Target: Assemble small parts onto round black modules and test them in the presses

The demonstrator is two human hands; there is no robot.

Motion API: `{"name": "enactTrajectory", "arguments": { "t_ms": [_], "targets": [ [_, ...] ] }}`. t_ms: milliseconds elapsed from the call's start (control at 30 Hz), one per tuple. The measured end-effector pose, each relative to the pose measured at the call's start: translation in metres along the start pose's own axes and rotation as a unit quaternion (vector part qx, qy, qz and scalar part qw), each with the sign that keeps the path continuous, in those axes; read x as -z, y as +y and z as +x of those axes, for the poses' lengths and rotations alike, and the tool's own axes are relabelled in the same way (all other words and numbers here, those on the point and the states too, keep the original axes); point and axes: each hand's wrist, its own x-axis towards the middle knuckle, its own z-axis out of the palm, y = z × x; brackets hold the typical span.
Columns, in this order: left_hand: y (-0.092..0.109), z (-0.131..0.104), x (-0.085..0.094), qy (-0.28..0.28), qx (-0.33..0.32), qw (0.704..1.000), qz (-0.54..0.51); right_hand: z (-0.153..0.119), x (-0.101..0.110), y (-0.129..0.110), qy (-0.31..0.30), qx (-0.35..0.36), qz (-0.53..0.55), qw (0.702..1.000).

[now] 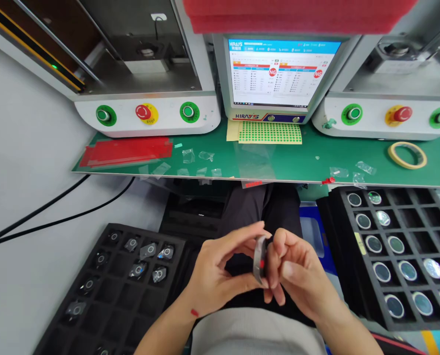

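Over the lap, my left hand (225, 268) grips a round, dark device (259, 260) with a metallic rim by its edge, thumb below and fingers above. The device stands on edge, its broad faces turned sideways, and a small red spot shows on its right side. My right hand (297, 271) is at that right side, fingers bent and pressed together against the device; whether they pinch something small is hidden. A small red piece (194, 312) sticks to my left wrist.
A foam tray (122, 296) with wrapped round parts lies left, another foam tray (408, 217) with round discs right. Ahead, a green bench (212, 165) carries red strips (127, 151), a green-dot sticker sheet (270, 133), a tape roll (407, 155), film scraps, and a monitor (279, 74) between two machines.
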Motion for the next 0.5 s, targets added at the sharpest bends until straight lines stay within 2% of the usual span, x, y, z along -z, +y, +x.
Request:
{"name": "enactTrajectory", "arguments": {
  "t_ms": [100, 267, 367, 500],
  "targets": [
    [-0.005, 0.000, 0.001, 0.003, 0.080, 0.982, -0.171, -0.002, 0.003, -0.003, 0.048, 0.085, -0.036, 0.995],
    [-0.010, -0.002, -0.005, -0.015, 0.155, 0.915, -0.373, -0.005, 0.012, 0.000, 0.136, 0.200, -0.162, 0.957],
    [-0.010, -0.005, -0.010, 0.009, 0.186, 0.896, -0.402, -0.005, 0.015, 0.007, 0.153, 0.241, -0.224, 0.932],
    [-0.012, -0.008, -0.015, 0.020, 0.191, 0.912, -0.363, -0.004, 0.012, 0.017, 0.154, 0.243, -0.265, 0.920]
  ]
}}
